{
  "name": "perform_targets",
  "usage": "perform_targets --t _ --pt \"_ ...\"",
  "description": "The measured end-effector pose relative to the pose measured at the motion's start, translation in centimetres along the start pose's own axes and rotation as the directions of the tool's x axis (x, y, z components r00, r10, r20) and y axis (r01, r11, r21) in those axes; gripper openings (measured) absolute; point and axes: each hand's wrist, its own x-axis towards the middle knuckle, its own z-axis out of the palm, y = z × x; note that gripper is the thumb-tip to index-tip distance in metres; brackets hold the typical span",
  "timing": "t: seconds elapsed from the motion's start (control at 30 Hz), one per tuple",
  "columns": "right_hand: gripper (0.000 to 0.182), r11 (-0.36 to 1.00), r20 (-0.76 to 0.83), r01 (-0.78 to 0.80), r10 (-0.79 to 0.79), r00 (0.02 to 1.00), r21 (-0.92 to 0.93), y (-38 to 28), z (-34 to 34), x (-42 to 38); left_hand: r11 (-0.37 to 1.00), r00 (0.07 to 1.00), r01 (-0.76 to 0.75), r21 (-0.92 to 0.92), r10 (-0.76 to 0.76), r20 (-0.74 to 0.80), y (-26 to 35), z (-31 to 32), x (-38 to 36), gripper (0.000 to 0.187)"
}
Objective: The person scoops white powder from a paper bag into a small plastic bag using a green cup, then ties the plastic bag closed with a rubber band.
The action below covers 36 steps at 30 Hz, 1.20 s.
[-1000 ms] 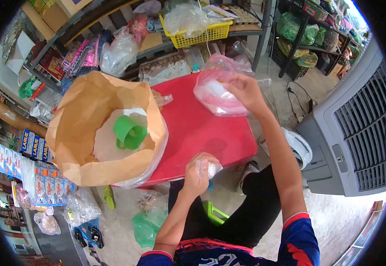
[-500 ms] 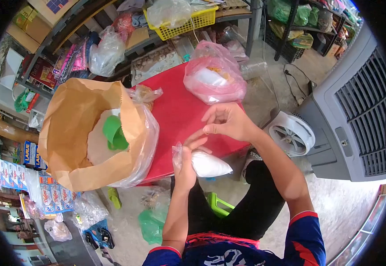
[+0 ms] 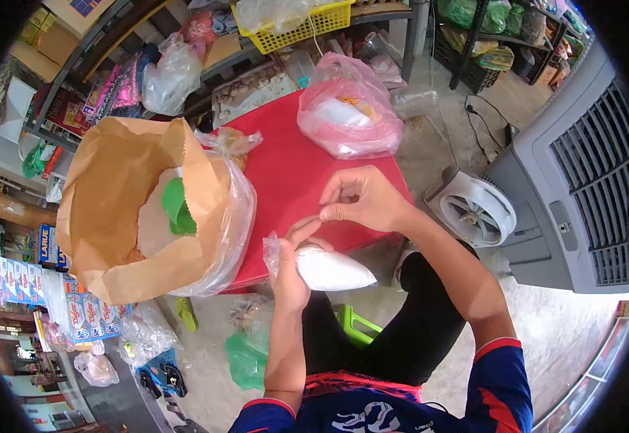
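My left hand [image 3: 291, 270] is wrapped round the neck of a clear plastic bag of white powder [image 3: 332, 270], which hangs out to the right over my lap. My right hand [image 3: 358, 198] is closed in a pinch just above the left fingertips; whatever it pinches is too small to make out. Left of the hands, a large brown paper bag [image 3: 123, 209] in a clear plastic liner stands open, with a green scoop [image 3: 179, 207] on the white contents inside. A pink plastic bag [image 3: 349, 108] with white packets lies at the far end of the red table [image 3: 278, 162].
A grey air cooler [image 3: 582, 173] stands at the right, beside a white wheel-like fan part [image 3: 477, 215]. Shelves with a yellow basket [image 3: 307, 32] run along the back. Beer cartons [image 3: 87, 317] are stacked at the left. A green stool [image 3: 354, 325] shows between my legs.
My right hand has moved slightly left and closed its thumb and forefinger near the left fingertips. The powder bag has shifted a little left in my left hand.
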Motion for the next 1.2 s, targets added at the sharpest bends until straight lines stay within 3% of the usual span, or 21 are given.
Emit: perform_targets --t 0.3,0.5,0.6,0.7,0.73,0.8,0.9,0.97,1.0,1.1,1.13,1.2 --pt "0.015 0.996 -0.004 -0.013 0.013 1.000 -0.090 -0.3 0.3 0.0 0.999 0.998 0.018 -0.043 -0.015 0.068 0.2 -0.1 -0.4 0.069" --pt "0.014 0.994 0.076 0.021 -0.029 0.997 0.104 0.0 0.2 -0.1 0.976 0.975 0.042 -0.215 0.007 0.221 0.7 -1.1 -0.2 0.069" --pt "0.014 0.998 0.171 0.063 -0.061 0.983 -0.010 -1.0 0.1 -0.3 0.932 0.921 0.055 -0.358 0.091 0.378 1.3 -1.0 -0.1 0.070" --pt "0.016 0.954 0.309 0.212 -0.141 0.941 -0.210 -1.6 0.1 -0.4 0.861 0.823 0.153 -0.486 0.161 0.544 2.8 -0.3 -0.4 0.071" --pt "0.017 0.980 0.305 0.102 -0.045 0.951 -0.172 -2.2 0.2 -0.7 0.890 0.854 0.202 -0.409 0.044 0.518 4.0 0.0 -1.0 0.073" --pt "0.020 0.988 0.307 -0.124 0.147 0.940 -0.091 -3.4 0.6 -1.5 0.913 0.862 0.167 -0.371 0.047 0.505 4.4 -0.9 -0.7 0.073" --pt "0.021 0.989 0.356 -0.133 0.099 0.929 0.071 -2.6 0.6 -1.6 0.926 0.887 0.157 -0.342 0.020 0.462 4.3 -2.5 0.0 0.074" --pt "0.023 0.994 0.439 -0.103 0.105 0.892 -0.028 -3.3 1.1 -1.8 0.944 0.882 0.127 -0.305 0.033 0.470 4.1 -3.4 0.8 0.074" --pt "0.024 0.993 0.478 -0.085 0.111 0.871 -0.076 -3.7 1.3 -1.8 0.940 0.925 0.167 -0.297 -0.045 0.378 4.2 -3.4 0.5 0.071" --pt "0.034 0.954 0.483 0.251 -0.143 0.864 -0.166 -3.9 1.7 -1.8 0.939 0.942 0.186 -0.288 -0.087 0.323 3.2 -3.8 1.1 0.067" --pt "0.032 0.986 0.454 0.166 -0.137 0.880 -0.025 -3.8 1.8 -1.7 0.973 0.946 0.116 -0.201 -0.046 0.322 3.3 -3.5 1.4 0.065" --pt "0.029 0.965 0.399 0.001 -0.108 0.911 0.261 -3.6 1.8 -1.4 0.970 0.953 0.111 -0.217 -0.042 0.301 2.8 -3.4 1.9 0.065"
